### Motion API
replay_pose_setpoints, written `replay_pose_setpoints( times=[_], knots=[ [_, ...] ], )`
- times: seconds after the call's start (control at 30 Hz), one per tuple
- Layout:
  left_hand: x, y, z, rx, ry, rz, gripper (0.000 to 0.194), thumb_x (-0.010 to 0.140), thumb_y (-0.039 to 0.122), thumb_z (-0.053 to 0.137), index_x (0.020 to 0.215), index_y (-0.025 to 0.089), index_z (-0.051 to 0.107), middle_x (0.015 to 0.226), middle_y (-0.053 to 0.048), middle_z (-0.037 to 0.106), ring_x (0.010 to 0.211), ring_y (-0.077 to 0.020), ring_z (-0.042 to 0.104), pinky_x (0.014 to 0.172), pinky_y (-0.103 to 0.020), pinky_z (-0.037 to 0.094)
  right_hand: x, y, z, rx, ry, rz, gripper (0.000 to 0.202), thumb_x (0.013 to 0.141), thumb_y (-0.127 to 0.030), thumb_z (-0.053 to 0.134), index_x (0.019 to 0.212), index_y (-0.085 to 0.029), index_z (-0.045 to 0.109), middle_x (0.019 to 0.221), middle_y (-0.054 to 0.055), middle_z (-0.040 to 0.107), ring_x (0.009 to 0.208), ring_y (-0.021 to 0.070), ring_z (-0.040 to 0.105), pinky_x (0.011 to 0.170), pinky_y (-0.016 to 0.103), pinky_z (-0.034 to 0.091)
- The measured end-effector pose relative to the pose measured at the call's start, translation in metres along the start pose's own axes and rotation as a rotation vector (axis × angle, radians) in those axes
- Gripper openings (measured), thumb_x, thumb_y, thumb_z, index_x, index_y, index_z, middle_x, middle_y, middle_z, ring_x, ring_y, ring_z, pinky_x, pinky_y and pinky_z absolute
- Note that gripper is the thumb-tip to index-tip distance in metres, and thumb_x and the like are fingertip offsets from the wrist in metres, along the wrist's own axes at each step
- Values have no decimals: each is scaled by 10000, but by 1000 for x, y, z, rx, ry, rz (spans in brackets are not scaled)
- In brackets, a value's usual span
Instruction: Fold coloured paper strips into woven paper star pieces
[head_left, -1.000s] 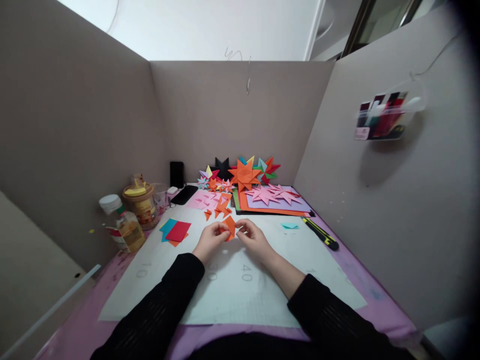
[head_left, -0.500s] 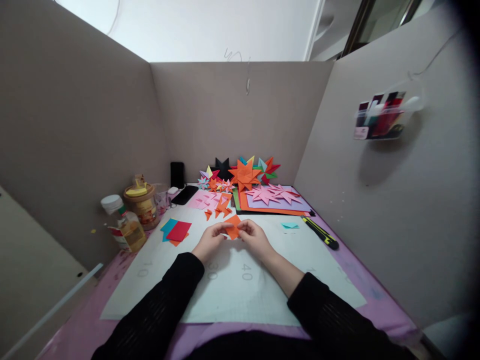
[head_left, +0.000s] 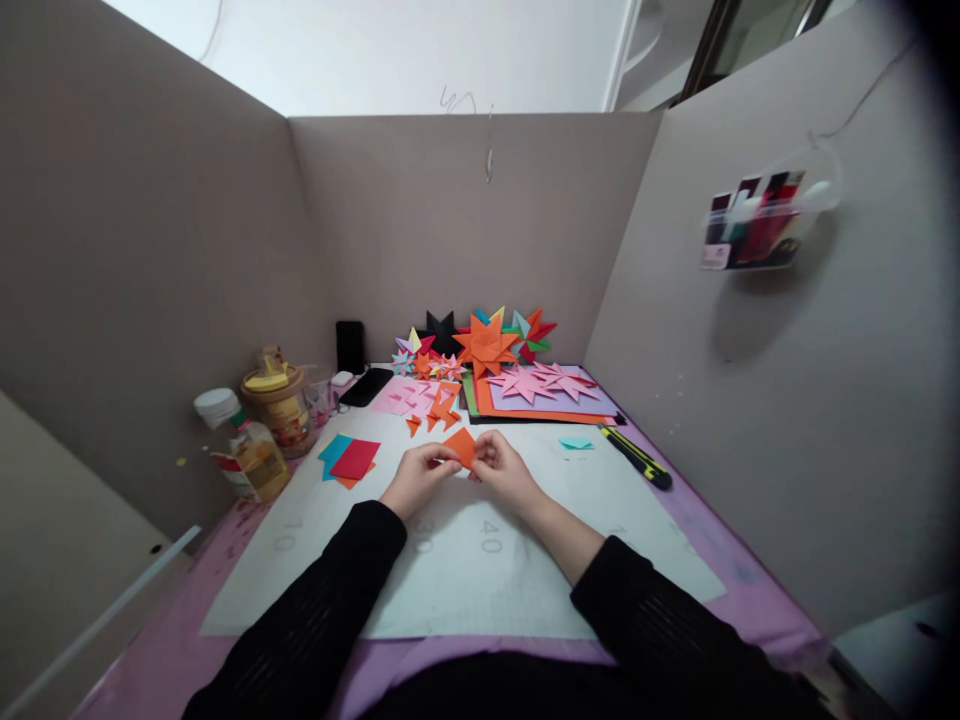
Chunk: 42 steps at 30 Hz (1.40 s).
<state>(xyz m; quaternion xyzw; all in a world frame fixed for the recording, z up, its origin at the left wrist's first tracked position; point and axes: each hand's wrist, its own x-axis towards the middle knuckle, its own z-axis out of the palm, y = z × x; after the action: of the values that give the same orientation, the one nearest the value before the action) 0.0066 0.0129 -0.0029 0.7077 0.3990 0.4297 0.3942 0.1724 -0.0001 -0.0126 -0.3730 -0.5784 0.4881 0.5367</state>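
Note:
Between my two hands is a small square of orange paper, held above the white sheet with one corner pointing away from me. My left hand pinches its left edge between thumb and fingers. At its right side, my right hand grips the paper the same way, and the fingertips cover part of it. Just beyond lie several small folded orange pieces. To the left sits a loose pile of paper squares with a red one on top. A folded turquoise piece lies to the right.
Folded paper stars stand at the back, and pink stars rest on stacked coloured sheets. At right is a utility knife. A glue bottle, a tub and a phone line the left. Grey partitions enclose the table.
The orange paper has turned slightly between my fingers, and its near corner is now more hidden by my hands. The whole view has shifted a little.

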Motion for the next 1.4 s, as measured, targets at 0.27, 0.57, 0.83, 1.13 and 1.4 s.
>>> replay_pose_setpoints(
  times=[0.27,0.57,0.83,1.13,1.4],
  knots=[
    [0,1,2,0,3,3,209,658,344,651,677,138,620,726,-43,617,694,-156,561,617,-242,444,0,0,-1,-59,15,-20,209,684,-169,512,850,-217,394,666,-58,514,539,106,560,540,251,457],
    [1,0,4,-55,49,-66,219,661,334,639,619,137,551,584,13,553,541,-97,482,512,-206,368,-2,-5,2,-45,11,-26,209,679,-161,514,840,-211,391,681,-51,511,554,101,549,543,243,455],
    [1,-3,7,-87,51,-73,230,656,335,639,623,136,528,577,17,539,528,-89,465,498,-200,351,-3,-4,2,-73,-12,-25,207,679,-159,512,843,-211,397,670,-53,505,562,105,542,545,241,456],
    [0,0,8,-60,81,-79,232,666,347,619,609,148,515,562,20,518,518,-89,444,481,-196,333,-2,0,1,-109,-26,-24,204,676,-156,503,847,-212,406,642,-60,481,546,102,531,532,233,449],
    [0,1,7,-21,142,-38,213,684,314,596,598,153,486,561,31,488,529,-86,431,512,-203,341,-2,-2,2,-38,10,39,229,695,-220,538,875,-217,397,626,-68,520,515,105,553,508,229,438]
  ],
)
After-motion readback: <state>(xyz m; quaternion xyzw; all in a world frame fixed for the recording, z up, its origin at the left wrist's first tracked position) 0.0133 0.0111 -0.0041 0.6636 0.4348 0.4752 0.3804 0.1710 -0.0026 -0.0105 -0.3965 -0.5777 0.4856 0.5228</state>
